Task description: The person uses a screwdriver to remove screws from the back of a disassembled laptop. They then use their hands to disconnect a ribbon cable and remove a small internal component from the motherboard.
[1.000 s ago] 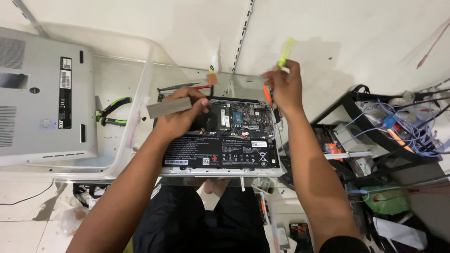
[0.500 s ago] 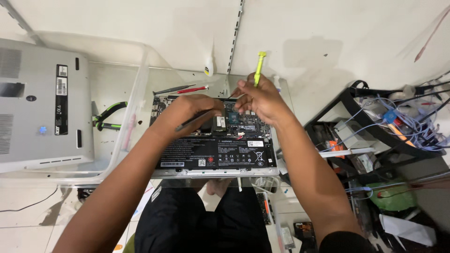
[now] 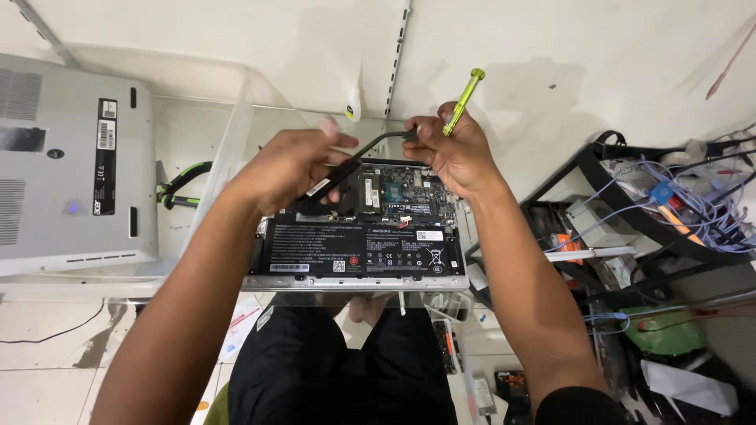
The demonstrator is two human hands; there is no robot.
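White wall behind, white tabletop [image 3: 197, 134] below, and an opened laptop [image 3: 358, 236] is lying at the near edge with its insides showing. Both hands are hovering over its far half. The left hand [image 3: 287, 165] is curling closed around the wide end of a thin black heat pipe [image 3: 346, 169], lifting it at a slant above the board. The right hand [image 3: 453, 153] is pinching the pipe's other end with its fingertips while gripping a yellow-green screwdriver [image 3: 463, 101], tip hidden in the fist.

A long white label is running along the black battery [image 3: 354, 253], with a row of small symbols too fine to make out. Left of it, a grey laptop cover [image 3: 71, 181] is lying with a black upright label strip, its edge cut off by the frame. On the right, a black rack [image 3: 654, 205] is holding tangled cables, contents hard to sort out.
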